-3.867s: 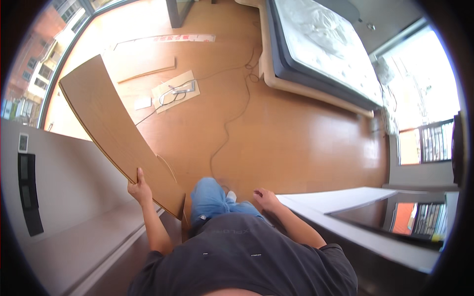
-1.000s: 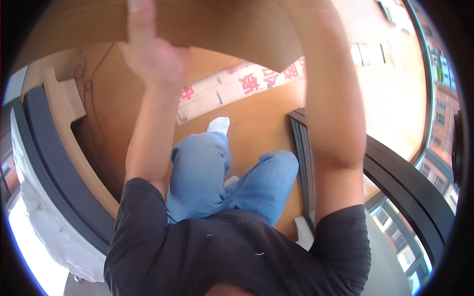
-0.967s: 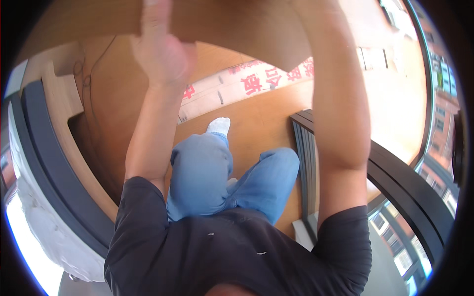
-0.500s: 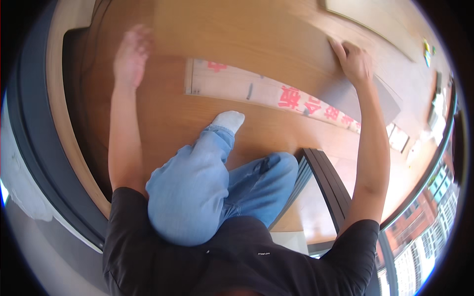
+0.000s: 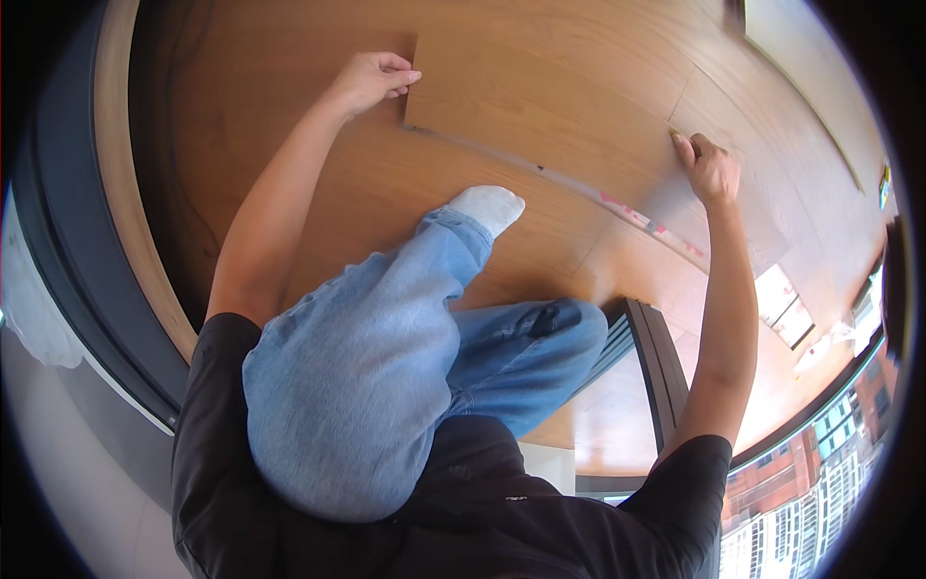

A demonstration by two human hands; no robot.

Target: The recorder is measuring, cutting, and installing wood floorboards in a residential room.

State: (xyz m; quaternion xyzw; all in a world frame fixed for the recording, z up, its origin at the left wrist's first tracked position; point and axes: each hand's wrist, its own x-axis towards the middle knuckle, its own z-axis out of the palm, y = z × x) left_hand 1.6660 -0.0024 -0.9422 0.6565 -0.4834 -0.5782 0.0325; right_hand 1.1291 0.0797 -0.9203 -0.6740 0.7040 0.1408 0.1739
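Observation:
A long wood-coloured floorboard lies tilted over a narrow gap in the floor. My left hand pinches its left end between thumb and fingers. At the board's right part, my right hand is closed on the edge, thumb uppermost; its fingertips are partly hidden. Along the board's near edge shows a thin strip of pale underlay sheet with red print. The laid wood floor surrounds the gap on the near side and beyond.
My socked foot rests on the floor just short of the gap. A dark metal frame stands beside my right knee. Another loose board lies at the far right. A dark-edged wall with wooden trim runs along the left.
The floorboard has come down and toward me, covering most of the printed sheet. My left hand has moved right onto the board's end; my right hand has shifted slightly nearer.

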